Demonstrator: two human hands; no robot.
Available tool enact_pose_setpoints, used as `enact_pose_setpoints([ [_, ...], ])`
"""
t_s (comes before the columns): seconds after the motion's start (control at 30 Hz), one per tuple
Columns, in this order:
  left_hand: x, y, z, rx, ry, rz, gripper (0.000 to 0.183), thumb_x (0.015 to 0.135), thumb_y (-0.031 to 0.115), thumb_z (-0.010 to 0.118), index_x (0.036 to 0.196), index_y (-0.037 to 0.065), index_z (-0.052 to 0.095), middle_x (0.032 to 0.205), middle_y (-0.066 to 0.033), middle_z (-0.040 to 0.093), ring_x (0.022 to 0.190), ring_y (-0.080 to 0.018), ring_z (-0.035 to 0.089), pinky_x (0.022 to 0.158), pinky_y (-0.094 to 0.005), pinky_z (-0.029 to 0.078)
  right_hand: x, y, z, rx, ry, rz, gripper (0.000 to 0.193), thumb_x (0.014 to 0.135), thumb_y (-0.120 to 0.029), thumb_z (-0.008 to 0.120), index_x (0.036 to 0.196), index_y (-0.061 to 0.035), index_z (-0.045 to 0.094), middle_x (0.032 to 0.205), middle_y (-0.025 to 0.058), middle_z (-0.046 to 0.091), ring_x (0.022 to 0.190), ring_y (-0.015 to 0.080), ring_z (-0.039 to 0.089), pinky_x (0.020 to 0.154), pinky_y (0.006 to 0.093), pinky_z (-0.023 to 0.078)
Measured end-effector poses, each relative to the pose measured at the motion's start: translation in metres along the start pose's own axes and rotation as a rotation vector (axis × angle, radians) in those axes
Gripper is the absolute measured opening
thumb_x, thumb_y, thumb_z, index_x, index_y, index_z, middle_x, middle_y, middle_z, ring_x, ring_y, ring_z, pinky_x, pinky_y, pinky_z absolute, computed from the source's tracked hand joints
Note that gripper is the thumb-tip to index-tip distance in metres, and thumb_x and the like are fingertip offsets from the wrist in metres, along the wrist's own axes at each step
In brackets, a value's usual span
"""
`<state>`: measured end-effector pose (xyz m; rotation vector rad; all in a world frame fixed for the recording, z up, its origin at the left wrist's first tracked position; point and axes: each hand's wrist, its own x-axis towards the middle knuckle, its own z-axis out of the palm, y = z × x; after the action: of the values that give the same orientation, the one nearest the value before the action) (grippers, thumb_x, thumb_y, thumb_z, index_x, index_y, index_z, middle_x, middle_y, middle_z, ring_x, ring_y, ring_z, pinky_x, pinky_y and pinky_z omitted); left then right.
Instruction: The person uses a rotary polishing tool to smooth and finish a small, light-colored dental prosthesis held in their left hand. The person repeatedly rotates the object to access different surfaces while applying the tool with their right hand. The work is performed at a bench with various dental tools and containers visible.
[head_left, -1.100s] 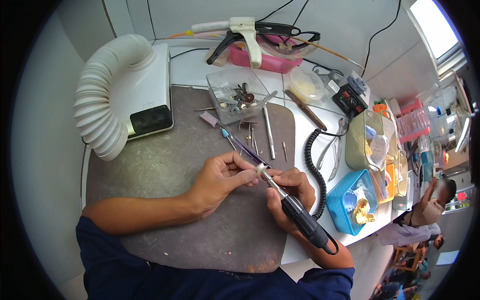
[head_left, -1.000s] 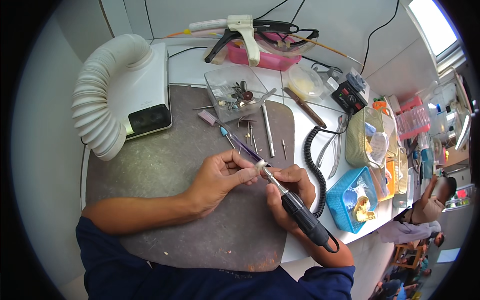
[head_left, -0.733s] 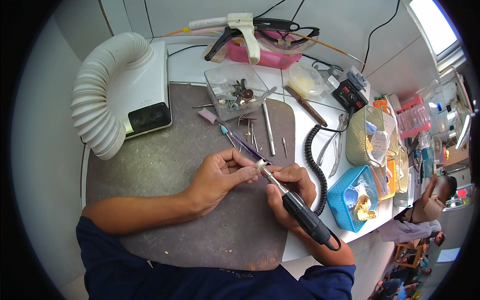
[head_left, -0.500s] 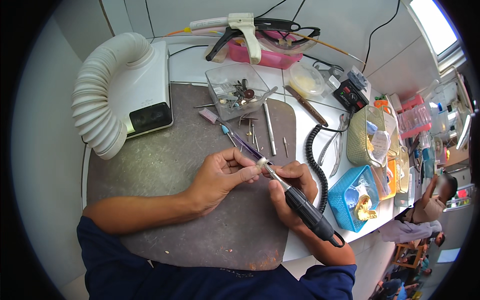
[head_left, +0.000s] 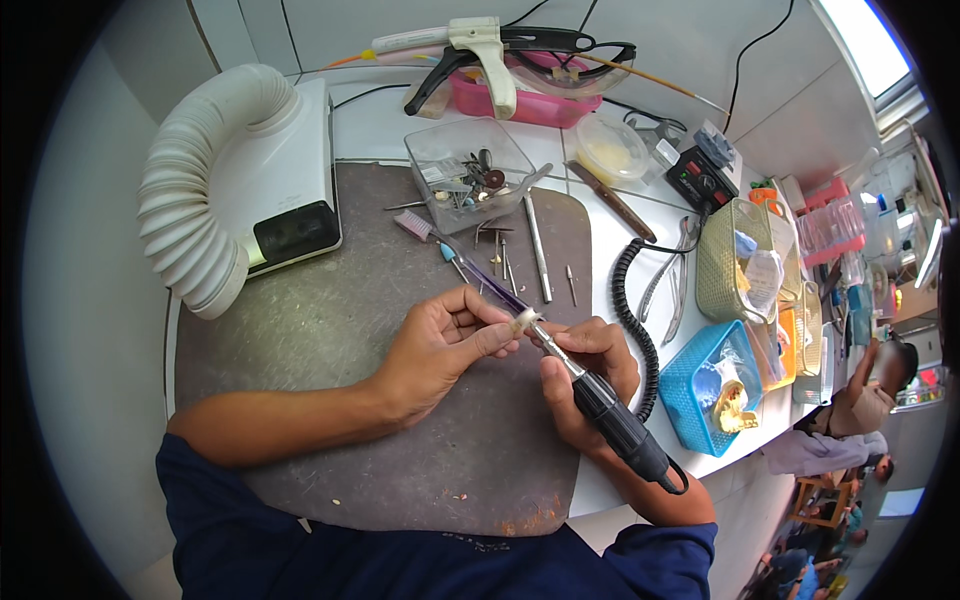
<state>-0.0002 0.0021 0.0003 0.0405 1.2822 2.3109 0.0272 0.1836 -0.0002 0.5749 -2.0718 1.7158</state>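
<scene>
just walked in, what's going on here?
A person's left hand pinches a small whitish piece over the grey mat. The right hand holds a black handpiece, its tip at the piece; actual contact is too small to tell. A toothbrush and a clear box of small tools sit beyond the hands.

Navy-blue shirt, short-sleeved; left sleeve and right sleeve loose, same dark blue. Small pale lettering across front. Left forearm and right forearm bare.
</scene>
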Motion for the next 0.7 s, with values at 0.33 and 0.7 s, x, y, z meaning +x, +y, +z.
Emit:
enact_pose_setpoints([
  [0.33,0.0002,-0.001,0.0007,-0.016,-0.019,0.019,0.012,0.088,0.005,0.063,0.095,0.001,0.055,0.101,-0.0121,0.062,0.092,-0.0158,0.063,0.082,-0.0248,0.052,0.0009,0.0012,0.0017,-0.058,0.011,0.021,0.023,0.073,0.003,0.068,0.09,0.0036,0.053,0.079,0.0152,0.062,0.071,0.0175,0.064,0.065,0.0251,0.051],
  [0.7,-0.0017,0.0041,0.0067,-0.016,0.012,-0.02,0.012,0.087,0.004,0.063,0.093,0.003,0.053,0.098,-0.0089,0.061,0.087,-0.0123,0.061,0.082,-0.0249,0.051,0.0032,-0.0028,0.0031,-0.059,0.006,0.003,0.022,0.073,0.004,0.067,0.089,0.0037,0.053,0.078,0.0139,0.062,0.071,0.018,0.065,0.065,0.0252,0.05],
])
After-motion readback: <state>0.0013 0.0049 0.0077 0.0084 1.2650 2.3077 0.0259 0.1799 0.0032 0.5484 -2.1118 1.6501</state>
